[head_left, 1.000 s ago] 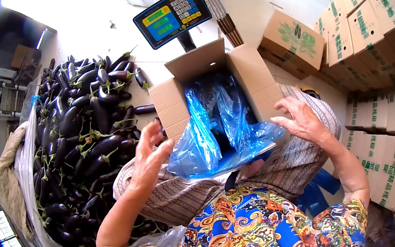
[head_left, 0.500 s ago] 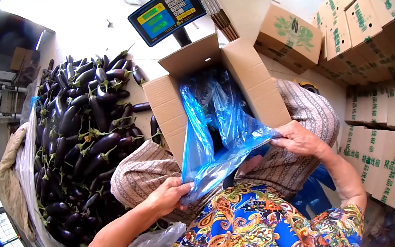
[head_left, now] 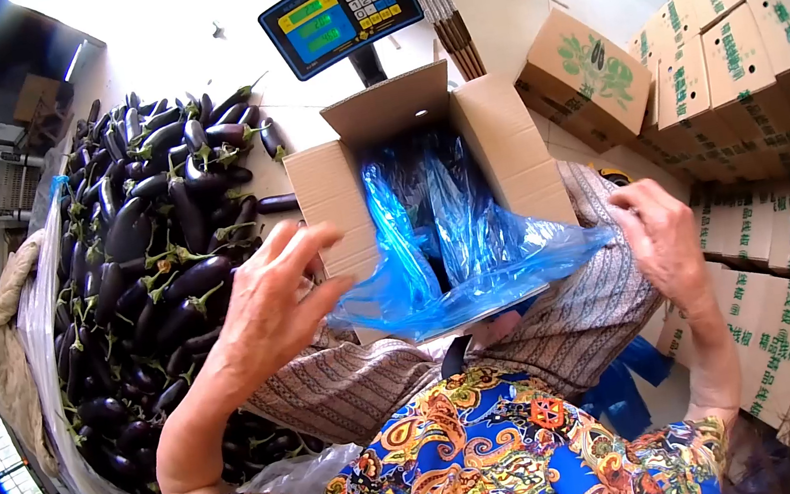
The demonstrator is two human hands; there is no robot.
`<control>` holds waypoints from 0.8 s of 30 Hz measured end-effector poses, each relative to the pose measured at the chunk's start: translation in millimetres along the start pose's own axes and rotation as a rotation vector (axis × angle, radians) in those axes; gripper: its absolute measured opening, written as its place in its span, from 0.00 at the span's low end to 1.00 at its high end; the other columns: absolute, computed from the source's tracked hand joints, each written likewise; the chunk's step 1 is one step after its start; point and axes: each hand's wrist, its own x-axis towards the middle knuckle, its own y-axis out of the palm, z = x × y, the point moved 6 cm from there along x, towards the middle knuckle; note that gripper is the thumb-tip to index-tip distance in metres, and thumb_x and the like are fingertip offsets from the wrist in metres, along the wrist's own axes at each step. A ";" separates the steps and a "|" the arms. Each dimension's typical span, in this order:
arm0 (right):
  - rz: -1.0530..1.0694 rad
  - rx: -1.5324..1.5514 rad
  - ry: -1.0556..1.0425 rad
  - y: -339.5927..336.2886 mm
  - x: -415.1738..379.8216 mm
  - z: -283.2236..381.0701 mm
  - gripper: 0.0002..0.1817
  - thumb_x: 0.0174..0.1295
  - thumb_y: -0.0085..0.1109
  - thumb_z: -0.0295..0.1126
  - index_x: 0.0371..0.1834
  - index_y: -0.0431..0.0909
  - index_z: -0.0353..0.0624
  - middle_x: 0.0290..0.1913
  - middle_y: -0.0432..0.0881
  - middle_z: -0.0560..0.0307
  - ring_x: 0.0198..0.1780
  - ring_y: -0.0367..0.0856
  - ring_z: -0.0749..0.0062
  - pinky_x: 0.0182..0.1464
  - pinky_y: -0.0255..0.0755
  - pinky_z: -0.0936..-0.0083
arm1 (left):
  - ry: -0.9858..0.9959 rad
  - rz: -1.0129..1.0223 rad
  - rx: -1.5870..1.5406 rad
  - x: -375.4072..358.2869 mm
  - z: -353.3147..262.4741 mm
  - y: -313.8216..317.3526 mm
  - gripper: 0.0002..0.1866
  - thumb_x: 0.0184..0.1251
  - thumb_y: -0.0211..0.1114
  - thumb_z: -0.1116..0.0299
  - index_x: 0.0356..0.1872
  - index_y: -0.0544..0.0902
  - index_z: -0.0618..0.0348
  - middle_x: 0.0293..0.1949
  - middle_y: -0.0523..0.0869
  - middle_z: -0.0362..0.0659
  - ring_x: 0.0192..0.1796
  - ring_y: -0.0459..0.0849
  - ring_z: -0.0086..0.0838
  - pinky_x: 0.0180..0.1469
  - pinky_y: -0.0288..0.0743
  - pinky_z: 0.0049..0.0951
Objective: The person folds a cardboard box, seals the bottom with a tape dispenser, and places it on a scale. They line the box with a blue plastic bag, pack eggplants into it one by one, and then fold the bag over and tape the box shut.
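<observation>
An upright cardboard box (head_left: 329, 196) with spread flaps stands between my legs. It is lined with a blue plastic bag (head_left: 489, 269), whose near edge drapes over the front of the box. Dark shapes show inside, partly covered by the plastic, and I cannot make them out. My left hand (head_left: 271, 295) is raised by the box's left flap, fingers apart and holding nothing. Beside the bag's right corner, my right hand (head_left: 661, 235) hovers with loosely bent fingers, and nothing shows in its grip.
A large heap of eggplants (head_left: 147, 282) lies to my left, edged by clear plastic sheeting (head_left: 44, 347). Behind the box stands a scale display (head_left: 342, 14). Flattened cardboard (head_left: 437, 8) leans near it. A closed printed box (head_left: 583, 74) and stacked cartons (head_left: 738, 62) fill the right side.
Both hands have let go of the blue bag's near edge. My left hand has risen up and left, my right hand up and right. The bag's edge now lies looser.
</observation>
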 end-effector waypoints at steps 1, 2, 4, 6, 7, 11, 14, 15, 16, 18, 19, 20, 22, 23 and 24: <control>0.061 0.158 0.000 10.4 9.9 20.1 0.08 0.62 0.63 0.29 0.42 0.81 0.38 0.41 0.82 0.46 0.41 0.85 0.51 0.44 0.79 0.61 | 0.168 -0.048 0.061 7.2 -17.5 8.8 0.25 0.56 0.73 0.70 0.57 0.79 0.57 0.48 0.81 0.48 0.52 0.81 0.41 0.53 0.78 0.39; 0.110 0.149 -0.149 25.5 20.3 41.9 0.11 0.60 0.66 0.32 0.42 0.82 0.38 0.41 0.83 0.46 0.44 0.84 0.51 0.48 0.78 0.60 | 0.335 -0.101 0.123 12.9 -31.3 21.6 0.27 0.56 0.73 0.70 0.59 0.77 0.57 0.49 0.80 0.48 0.54 0.80 0.41 0.54 0.77 0.39; 0.196 0.141 -0.351 78.3 36.2 66.1 0.19 0.58 0.70 0.38 0.48 0.80 0.39 0.45 0.82 0.47 0.46 0.82 0.50 0.50 0.78 0.61 | 0.525 -0.035 0.252 22.9 -36.2 53.7 0.28 0.56 0.72 0.71 0.60 0.76 0.56 0.51 0.78 0.49 0.56 0.78 0.43 0.56 0.76 0.40; 0.334 0.021 -0.405 124.8 44.0 81.7 0.27 0.55 0.72 0.39 0.56 0.75 0.41 0.51 0.77 0.48 0.54 0.78 0.49 0.50 0.77 0.57 | 0.475 0.297 0.488 29.3 -11.4 87.7 0.19 0.58 0.69 0.73 0.52 0.79 0.57 0.47 0.79 0.51 0.55 0.78 0.46 0.56 0.76 0.42; 0.521 -0.130 -0.400 149.6 42.6 83.3 0.24 0.55 0.68 0.35 0.54 0.74 0.41 0.54 0.75 0.47 0.59 0.75 0.52 0.49 0.77 0.57 | 0.386 0.419 0.575 28.0 5.8 90.3 0.15 0.58 0.67 0.74 0.48 0.80 0.57 0.46 0.79 0.52 0.54 0.79 0.46 0.56 0.77 0.41; 0.650 -0.384 -0.370 182.7 42.6 37.0 0.09 0.50 0.62 0.28 0.36 0.78 0.45 0.34 0.85 0.54 0.37 0.85 0.52 0.39 0.79 0.56 | 0.141 0.300 0.863 17.6 106.1 51.6 0.09 0.56 0.67 0.72 0.39 0.85 0.52 0.42 0.81 0.49 0.51 0.82 0.45 0.51 0.78 0.44; 0.151 -0.099 -0.161 121.3 64.8 3.8 0.03 0.62 0.55 0.29 0.31 0.76 0.45 0.26 0.82 0.45 0.29 0.84 0.47 0.31 0.77 0.52 | -0.045 0.185 0.848 12.6 131.5 -1.2 0.07 0.57 0.67 0.71 0.37 0.84 0.55 0.41 0.82 0.49 0.45 0.83 0.45 0.49 0.78 0.42; 0.029 -0.093 -0.088 96.5 75.7 -6.3 0.05 0.66 0.53 0.31 0.33 0.75 0.43 0.26 0.81 0.44 0.30 0.84 0.45 0.33 0.78 0.53 | 0.016 0.039 0.895 11.4 120.6 -15.8 0.07 0.57 0.66 0.73 0.37 0.84 0.56 0.41 0.82 0.49 0.44 0.83 0.45 0.48 0.78 0.42; -0.105 -0.015 -0.002 73.1 86.4 -18.2 0.07 0.68 0.54 0.33 0.35 0.75 0.41 0.27 0.81 0.42 0.29 0.84 0.47 0.33 0.78 0.58 | 0.073 -0.072 0.617 15.5 102.6 -25.2 0.09 0.57 0.67 0.72 0.39 0.85 0.58 0.42 0.82 0.49 0.47 0.82 0.45 0.50 0.77 0.42; -0.182 0.133 0.266 39.7 106.0 -43.2 0.11 0.73 0.52 0.35 0.36 0.75 0.40 0.25 0.81 0.51 0.26 0.82 0.59 0.33 0.77 0.65 | 0.132 -0.151 0.162 32.8 62.8 -25.8 0.15 0.56 0.70 0.71 0.45 0.84 0.59 0.46 0.81 0.49 0.54 0.80 0.44 0.57 0.75 0.42; -0.159 0.112 0.296 28.0 114.6 -55.0 0.12 0.75 0.50 0.36 0.38 0.76 0.40 0.28 0.82 0.55 0.29 0.81 0.65 0.34 0.77 0.68 | 0.136 -0.122 -0.013 42.1 45.4 -15.6 0.20 0.54 0.73 0.70 0.50 0.83 0.60 0.49 0.81 0.50 0.57 0.78 0.44 0.60 0.73 0.42; -0.182 0.037 0.236 24.9 120.2 -60.9 0.10 0.74 0.51 0.35 0.39 0.76 0.40 0.32 0.83 0.53 0.33 0.83 0.66 0.36 0.78 0.68 | 0.257 -0.092 0.030 49.3 27.2 1.7 0.25 0.51 0.75 0.69 0.53 0.81 0.59 0.51 0.79 0.50 0.60 0.76 0.45 0.62 0.71 0.43; -0.221 -0.024 0.120 20.3 121.4 -38.0 0.07 0.70 0.57 0.32 0.44 0.76 0.40 0.41 0.83 0.48 0.40 0.84 0.64 0.41 0.80 0.69 | 0.450 -0.013 0.191 60.6 10.1 41.6 0.33 0.47 0.79 0.66 0.58 0.78 0.58 0.56 0.77 0.51 0.62 0.74 0.46 0.63 0.70 0.43; -0.232 -0.009 0.064 18.0 114.8 -1.4 0.10 0.67 0.60 0.29 0.48 0.76 0.41 0.46 0.82 0.46 0.44 0.85 0.62 0.44 0.81 0.68 | 0.516 0.040 0.308 63.7 9.6 60.7 0.36 0.45 0.80 0.65 0.60 0.77 0.57 0.58 0.75 0.51 0.61 0.74 0.46 0.63 0.70 0.43; -0.114 0.056 -0.117 23.8 109.6 31.8 0.16 0.63 0.62 0.27 0.53 0.75 0.42 0.48 0.82 0.46 0.45 0.85 0.57 0.46 0.81 0.67 | 0.531 0.117 0.468 66.7 13.6 74.6 0.27 0.49 0.77 0.67 0.54 0.81 0.56 0.52 0.78 0.50 0.58 0.76 0.45 0.60 0.72 0.42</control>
